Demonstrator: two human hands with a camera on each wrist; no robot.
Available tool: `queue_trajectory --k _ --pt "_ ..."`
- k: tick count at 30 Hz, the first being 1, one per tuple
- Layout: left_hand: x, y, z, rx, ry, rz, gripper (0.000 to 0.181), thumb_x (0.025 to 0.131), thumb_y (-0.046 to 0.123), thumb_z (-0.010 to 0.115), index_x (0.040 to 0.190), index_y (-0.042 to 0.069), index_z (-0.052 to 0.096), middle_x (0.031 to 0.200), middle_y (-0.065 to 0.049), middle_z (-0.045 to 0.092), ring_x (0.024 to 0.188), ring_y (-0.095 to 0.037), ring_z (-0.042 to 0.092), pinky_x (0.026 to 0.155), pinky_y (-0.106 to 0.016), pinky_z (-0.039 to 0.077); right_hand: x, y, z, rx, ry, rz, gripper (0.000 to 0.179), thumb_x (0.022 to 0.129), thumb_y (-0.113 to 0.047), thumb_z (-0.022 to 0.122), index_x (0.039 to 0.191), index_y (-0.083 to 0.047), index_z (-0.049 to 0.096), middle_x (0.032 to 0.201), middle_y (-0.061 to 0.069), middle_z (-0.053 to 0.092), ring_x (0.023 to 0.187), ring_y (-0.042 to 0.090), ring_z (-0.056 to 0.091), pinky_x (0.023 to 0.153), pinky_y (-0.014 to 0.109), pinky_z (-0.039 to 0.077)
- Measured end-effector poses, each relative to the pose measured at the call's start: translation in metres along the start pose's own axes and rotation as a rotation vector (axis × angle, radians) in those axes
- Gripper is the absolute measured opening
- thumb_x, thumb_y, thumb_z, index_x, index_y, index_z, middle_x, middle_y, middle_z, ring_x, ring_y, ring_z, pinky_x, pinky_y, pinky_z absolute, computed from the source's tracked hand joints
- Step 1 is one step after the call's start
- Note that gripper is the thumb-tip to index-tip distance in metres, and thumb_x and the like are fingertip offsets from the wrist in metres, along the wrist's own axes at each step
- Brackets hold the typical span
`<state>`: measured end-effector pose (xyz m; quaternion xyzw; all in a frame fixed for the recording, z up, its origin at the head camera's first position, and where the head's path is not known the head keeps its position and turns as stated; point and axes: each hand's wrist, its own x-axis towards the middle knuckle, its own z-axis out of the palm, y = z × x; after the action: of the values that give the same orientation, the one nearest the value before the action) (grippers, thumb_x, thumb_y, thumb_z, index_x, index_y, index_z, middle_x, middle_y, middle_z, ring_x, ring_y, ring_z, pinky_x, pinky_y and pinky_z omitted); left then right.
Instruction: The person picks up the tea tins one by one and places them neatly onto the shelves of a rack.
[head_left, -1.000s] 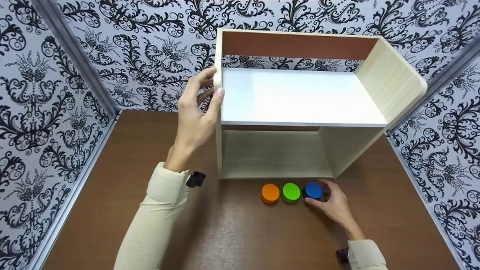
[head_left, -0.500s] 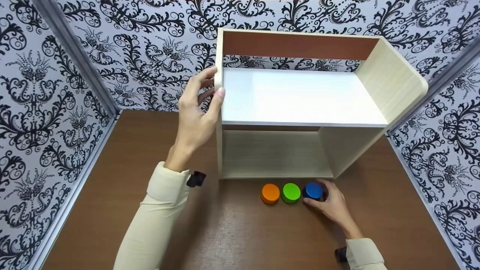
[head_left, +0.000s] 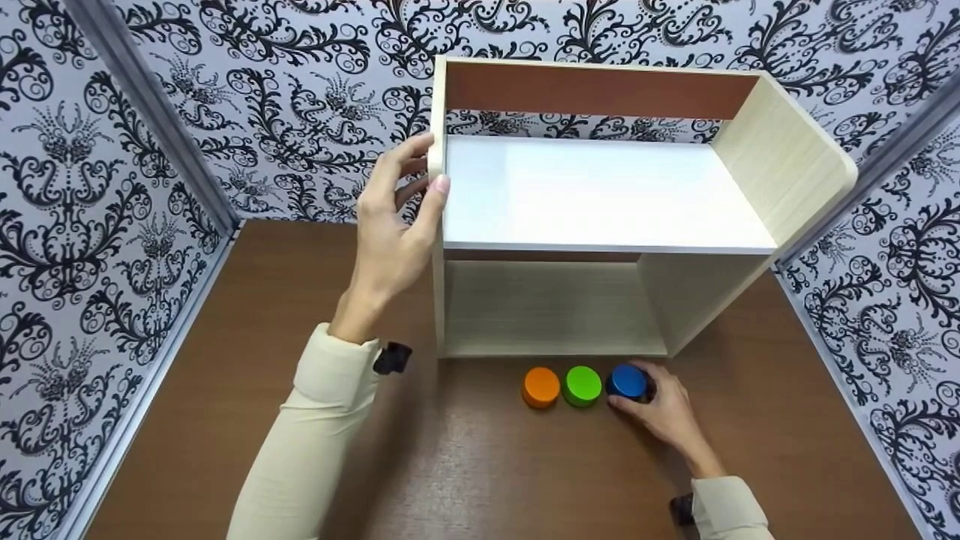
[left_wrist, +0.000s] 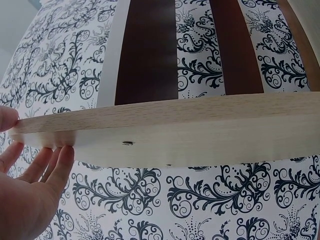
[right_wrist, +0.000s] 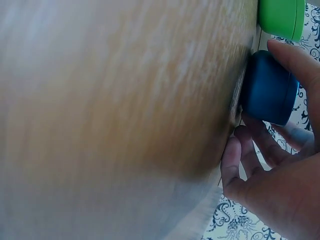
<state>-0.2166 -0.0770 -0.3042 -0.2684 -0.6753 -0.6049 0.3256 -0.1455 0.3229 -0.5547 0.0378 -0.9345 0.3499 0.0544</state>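
Clearly, in the head view, 3 round containers sit in a row on the desk (head_left: 487, 465), just in front of the shelf unit (head_left: 600, 195): the orange container (head_left: 541, 387) at the left end, the green container (head_left: 583, 385) in the middle and the blue container (head_left: 627, 381) at the right end. Their even, narrow gaps suggest a deliberate line-up. The right hand (head_left: 670, 409) grips the blue container from its outer side, thumb toward the person and fingers toward the shelf unit; that approach probably keeps it clear of the green container. The left hand (head_left: 390, 232) holds the front edge of the left side panel (head_left: 438, 97), thumb on the inner side and fingers outside, most likely to steady the shelf unit. In the left wrist view, the same hold shows from close by: fingertips press the panel's outer face, near its rounded end, a spot that leaves the shelf boards unobstructed. In the right wrist view, the thumb lies along 1 side of the blue container and the fingers curl at the opposite side, low by the desk, perhaps so its position can be controlled; the green container is just beyond the thumb.
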Motion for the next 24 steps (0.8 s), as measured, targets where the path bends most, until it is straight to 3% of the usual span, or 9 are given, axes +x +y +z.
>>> queue_trajectory --k 24 --pt "0.0 0.0 0.0 0.006 0.004 0.013 0.04 0.098 0.001 0.059 0.136 -0.007 0.053 0.126 -0.016 0.058 0.113 -0.026 0.059 0.1 -0.036 0.056 -0.004 -0.012 -0.007 0.05 0.023 0.027 0.062 0.079 -0.024 0.088 0.13 0.0 0.061 0.123 0.023 0.062 0.113 0.044 0.06 0.094 0.063 0.051"
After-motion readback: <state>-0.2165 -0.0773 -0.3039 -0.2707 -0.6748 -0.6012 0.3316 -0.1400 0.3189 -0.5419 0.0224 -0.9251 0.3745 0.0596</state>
